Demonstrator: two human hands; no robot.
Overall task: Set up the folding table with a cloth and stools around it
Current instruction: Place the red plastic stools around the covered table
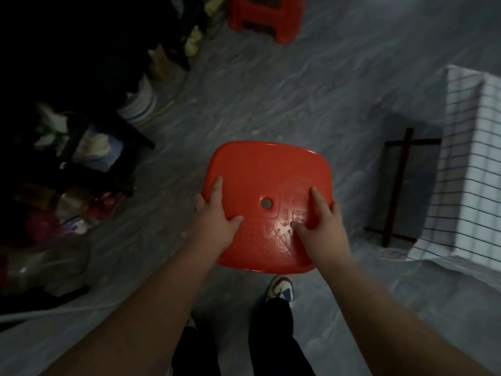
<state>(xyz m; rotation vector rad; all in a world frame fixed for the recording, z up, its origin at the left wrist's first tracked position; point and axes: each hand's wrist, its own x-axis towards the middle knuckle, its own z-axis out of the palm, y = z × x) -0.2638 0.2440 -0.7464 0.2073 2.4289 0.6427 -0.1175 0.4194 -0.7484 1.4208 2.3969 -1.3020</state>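
Stool seat gripped between left hand and right hand.

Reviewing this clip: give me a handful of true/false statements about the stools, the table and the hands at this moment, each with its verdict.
1. Both hands hold one red stool by its seat. True: the left hand and right hand grip opposite sides of the red stool.
2. The table has no cloth on it. False: a white checked cloth hangs over the table's edge.
3. A second red stool stands on the floor further ahead. True.
4. The seat of the held stool is solid, with no opening. False: it has a round hole near the middle.
5. The held stool is blue. False: it is red.
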